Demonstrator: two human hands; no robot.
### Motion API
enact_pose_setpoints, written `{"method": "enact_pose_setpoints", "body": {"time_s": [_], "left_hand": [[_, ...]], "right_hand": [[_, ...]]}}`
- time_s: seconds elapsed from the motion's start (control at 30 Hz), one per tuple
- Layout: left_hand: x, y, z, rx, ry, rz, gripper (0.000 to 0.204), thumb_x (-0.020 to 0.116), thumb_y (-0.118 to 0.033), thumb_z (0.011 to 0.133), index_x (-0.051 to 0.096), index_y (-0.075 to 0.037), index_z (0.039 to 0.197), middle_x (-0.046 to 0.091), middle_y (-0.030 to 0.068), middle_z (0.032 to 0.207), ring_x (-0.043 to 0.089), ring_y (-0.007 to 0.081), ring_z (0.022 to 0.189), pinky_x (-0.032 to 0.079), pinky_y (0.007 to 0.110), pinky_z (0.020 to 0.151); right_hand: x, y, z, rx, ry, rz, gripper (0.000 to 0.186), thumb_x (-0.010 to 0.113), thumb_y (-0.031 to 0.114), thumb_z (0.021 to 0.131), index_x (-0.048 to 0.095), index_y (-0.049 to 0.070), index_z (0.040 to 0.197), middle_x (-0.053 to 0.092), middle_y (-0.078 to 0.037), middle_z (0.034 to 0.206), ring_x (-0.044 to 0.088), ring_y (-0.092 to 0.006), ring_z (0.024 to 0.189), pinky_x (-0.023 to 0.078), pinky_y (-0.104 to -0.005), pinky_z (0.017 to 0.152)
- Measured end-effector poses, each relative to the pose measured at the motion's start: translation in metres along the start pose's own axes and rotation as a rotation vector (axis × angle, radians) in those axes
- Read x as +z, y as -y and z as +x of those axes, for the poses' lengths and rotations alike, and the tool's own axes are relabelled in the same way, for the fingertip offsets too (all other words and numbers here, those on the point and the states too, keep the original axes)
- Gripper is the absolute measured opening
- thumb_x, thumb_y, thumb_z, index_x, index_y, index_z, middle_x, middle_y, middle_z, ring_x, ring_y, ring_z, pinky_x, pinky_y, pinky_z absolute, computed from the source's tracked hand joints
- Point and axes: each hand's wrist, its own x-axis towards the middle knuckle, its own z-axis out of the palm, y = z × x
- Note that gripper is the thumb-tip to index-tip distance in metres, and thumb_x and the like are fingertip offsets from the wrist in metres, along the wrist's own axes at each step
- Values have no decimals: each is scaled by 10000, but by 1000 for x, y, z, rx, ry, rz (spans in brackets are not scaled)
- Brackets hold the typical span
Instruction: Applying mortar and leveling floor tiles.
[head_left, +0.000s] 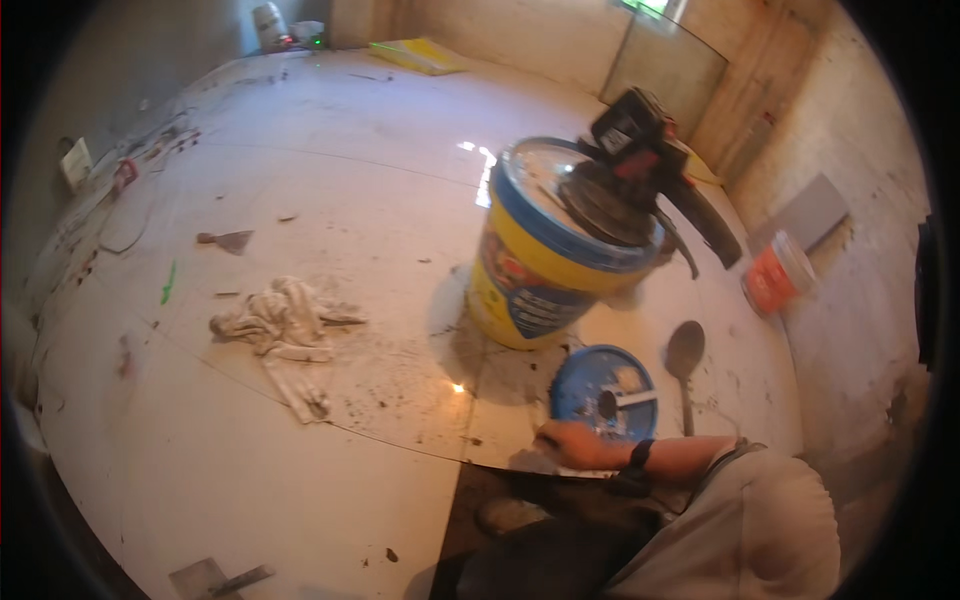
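My right hand (577, 444), with a dark band on its wrist, is low over the floor by the near edge of a round blue lid (585, 385). Its fingers are curled, and what they hold, if anything, is hidden. A white strip-like piece (637, 397) lies on the lid. Just beyond stands a yellow and blue bucket (545, 255), with a black and red cordless power tool (625, 180) resting on its top. To the lid's right is a dark round-bladed tool with a long handle (686, 350). My left hand is not in view.
Crumpled dirty cloth (285, 320) and a scraper (228, 241) lie on the pale tiled floor (330, 200). A flat tool (205, 578) sits at the near left. A red and white pail (775, 275) stands near the right wall. A dark untiled patch (475, 500) borders the tiles.
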Motion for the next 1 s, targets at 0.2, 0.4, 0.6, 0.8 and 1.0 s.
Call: {"method": "enact_pose_setpoints", "body": {"time_s": [0.2, 0.4, 0.6, 0.8, 1.0], "left_hand": [[-51, -71, 11, 211, -291, -29, 611, 731, -347, 829, 562, 117, 1188, 633, 257, 1142, 595, 331, 1085, 458, 391, 937], [-23, -118, -13, 236, -222, -125, 582, 740, -269, 833, 548, 138, 1202, 625, 256, 1177, 599, 309, 1112, 460, 366, 948], [-13, -85, -37, 163, -197, -161, 597, 742, -296, 833, 554, 148, 1184, 622, 252, 1179, 601, 326, 1074, 452, 371, 957], [1, -48, -23, 83, -264, -305, 740, 787, -347, 728, 535, 85, 1272, 558, 290, 1276, 554, 406, 1178, 470, 498, 937], [1, -32, -31, -9, -398, -370, 503, 671, -249, 856, 576, 100, 1206, 660, 255, 1114, 663, 309, 1031, 500, 346, 883]], "right_hand": [[-67, -118, -45, 534, -246, -226, 153, 638, 191, 828, 651, 98, 949, 653, -178, 882, 620, -390, 838, 486, -481, 741], [-75, -153, -15, 58, -322, -357, 203, 651, 229, 808, 694, 93, 952, 660, -182, 979, 637, -376, 862, 505, -460, 763], [-68, -149, 32, 504, 51, -294, 222, 638, 268, 807, 716, 126, 959, 687, -168, 948, 644, -356, 926, 508, -451, 793], [-53, -202, 31, 580, 127, -395, 265, 587, 286, 851, 672, 37, 882, 663, -222, 964, 634, -417, 922, 511, -494, 774], [-33, -262, 57, 168, 311, -621, 277, 604, 289, 833, 646, 21, 886, 640, -254, 921, 602, -442, 908, 492, -494, 785]]}}
